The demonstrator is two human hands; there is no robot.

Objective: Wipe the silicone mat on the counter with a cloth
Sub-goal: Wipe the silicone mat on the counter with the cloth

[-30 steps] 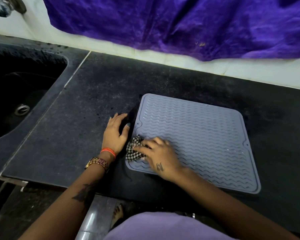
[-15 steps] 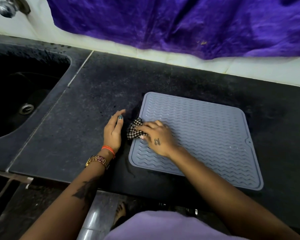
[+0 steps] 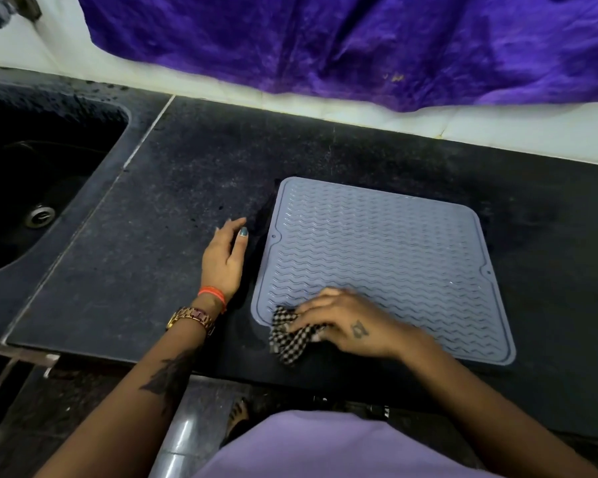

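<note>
A grey-blue silicone mat (image 3: 387, 257) with wavy ridges lies flat on the dark stone counter (image 3: 173, 215). My right hand (image 3: 346, 322) presses a black-and-white checked cloth (image 3: 290, 336) onto the mat's near left corner; part of the cloth hangs over the mat's edge onto the counter. My left hand (image 3: 223, 260) rests flat on the counter just left of the mat, fingers apart, holding nothing.
A black sink (image 3: 32, 174) with a metal drain (image 3: 39, 215) is set into the counter at the left. A purple fabric (image 3: 359, 43) hangs over the white wall behind. The counter's front edge runs just below my hands.
My right hand has slid the cloth from the middle of the mat's left edge toward me, down to the near left corner. The left hand has stayed beside the mat.
</note>
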